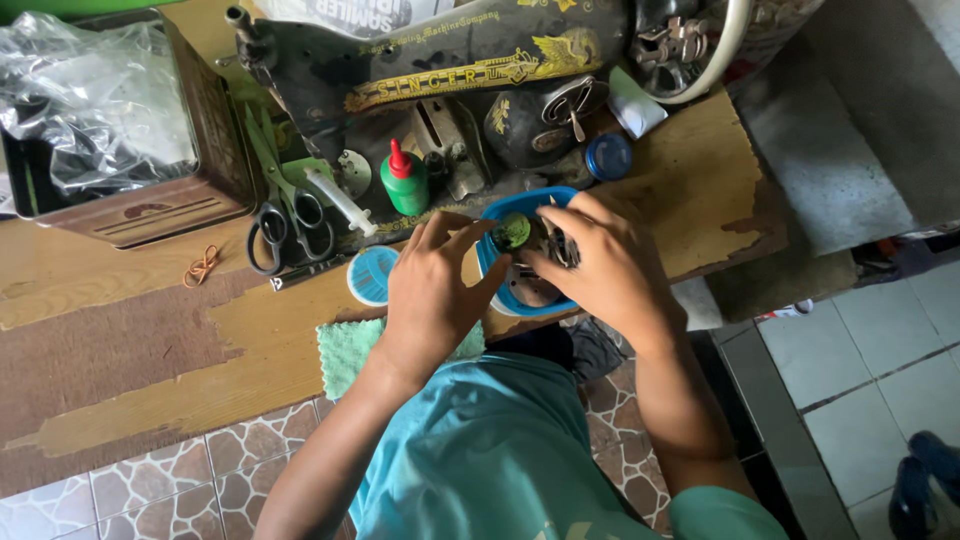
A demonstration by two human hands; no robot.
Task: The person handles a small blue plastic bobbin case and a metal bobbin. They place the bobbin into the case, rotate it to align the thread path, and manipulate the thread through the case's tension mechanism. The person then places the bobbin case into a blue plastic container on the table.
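Green thread spool (513, 231) pinched by left hand (432, 290) over blue tub (497, 263) | right hand (603, 262) curled on tub contents, grasp unclear | scissors (289, 222) nearby

We have one view only, from a camera on the person's head, looking almost straight down. It sits close above the wooden table (130, 370), whose far edge with the sewing machine (450, 70) lies at the top, tiled floor (870, 370) to the right.

Both hands over blue tub (497, 212); left hand (432, 290) fingers pinch green spool (513, 232); right hand (604, 262) beside.
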